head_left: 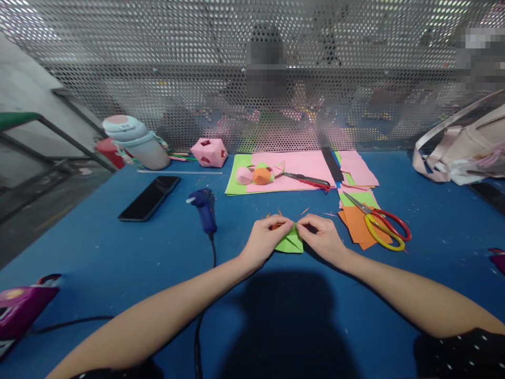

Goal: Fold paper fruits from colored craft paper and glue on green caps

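In the middle of the blue table, my left hand [265, 236] pinches the upper left side of a small folded piece of green paper [291, 243]. My right hand [322, 237] grips the same paper at its upper right corner, thumb and fingers pressed together. A bit of orange shows under my left fingers; what it belongs to is partly hidden. Right of my hands, scissors [374, 217] with one red and one yellow handle lie partly open across orange paper pieces [354, 225]. A blue glue gun [205, 211] rests to the left, its cord running toward me.
Behind my hands are pink and green sheets [305, 164] with small paper shapes [262, 175] and a dark-bladed cutter [306, 180]. A phone [150, 199], a bottle [137, 143] and a pink paper polyhedron [209, 152] stand left. A perforated metal panel [189, 84] closes the back.
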A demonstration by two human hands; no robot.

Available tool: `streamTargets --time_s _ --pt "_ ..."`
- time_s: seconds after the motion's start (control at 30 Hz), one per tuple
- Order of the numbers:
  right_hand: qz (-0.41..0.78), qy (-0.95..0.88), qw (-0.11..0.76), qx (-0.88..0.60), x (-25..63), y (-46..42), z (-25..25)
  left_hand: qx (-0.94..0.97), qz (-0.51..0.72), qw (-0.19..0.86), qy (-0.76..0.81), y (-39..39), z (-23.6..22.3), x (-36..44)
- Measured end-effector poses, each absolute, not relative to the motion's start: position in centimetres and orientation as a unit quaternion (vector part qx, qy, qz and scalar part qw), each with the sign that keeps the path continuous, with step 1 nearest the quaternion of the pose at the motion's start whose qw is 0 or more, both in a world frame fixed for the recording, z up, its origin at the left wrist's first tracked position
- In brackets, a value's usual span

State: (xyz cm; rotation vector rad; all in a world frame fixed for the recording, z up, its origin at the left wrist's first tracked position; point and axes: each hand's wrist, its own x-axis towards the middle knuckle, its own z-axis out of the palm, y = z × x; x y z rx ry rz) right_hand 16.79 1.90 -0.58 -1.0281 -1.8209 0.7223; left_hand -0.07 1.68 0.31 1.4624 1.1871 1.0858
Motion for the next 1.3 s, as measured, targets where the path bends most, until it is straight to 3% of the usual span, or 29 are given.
streamTargets --time_s 0.47,0.83,1.3 --pt "0.296 -0.742 0.44 -0.41 16.71 1.92 -0.59 0.628 0.434 0.425 0.486 1.85 0.05 -0.07" --pt "0.278 -0.734 0.457 -0.419 16.94 2.01 -0.6 0.615 0.406 0.484 0.472 1.42 0.65 0.14" --pt "0.258 -0.746 0.462 -0.405 16.85 1.96 -0.58 0.636 0.395 0.452 0.484 1.4 0.61 0.0"
